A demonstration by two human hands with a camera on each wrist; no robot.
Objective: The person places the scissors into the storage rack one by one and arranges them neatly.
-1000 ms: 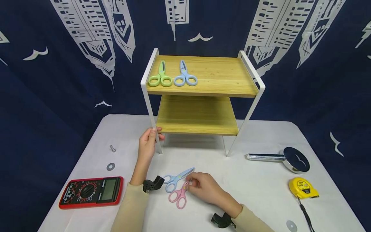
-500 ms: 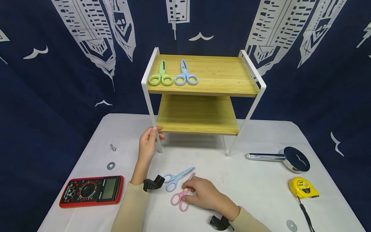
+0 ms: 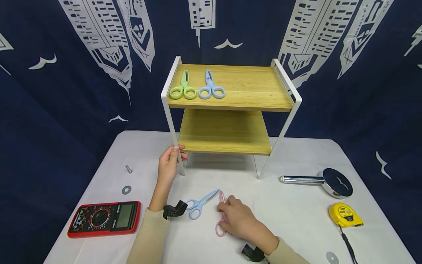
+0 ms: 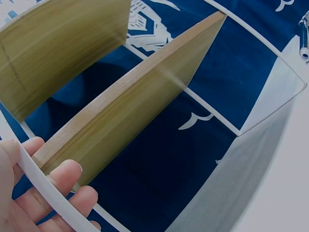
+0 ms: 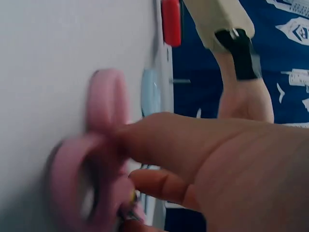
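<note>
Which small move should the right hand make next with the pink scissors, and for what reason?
Probably lift them off the table. The right hand already pinches the pink scissors, which lie flat on the white table. The left hand grips the shelf's front leg, and the top shelf has free space beside the green scissors and blue scissors.

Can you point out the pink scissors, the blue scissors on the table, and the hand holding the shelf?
pink scissors (image 3: 219, 230): head view, on the handle loop showing beside the right hand.
blue scissors (image 3: 200, 205): head view, where handles meet blades.
left hand (image 3: 167, 165): head view, on the back of the hand gripping the shelf leg.
</note>
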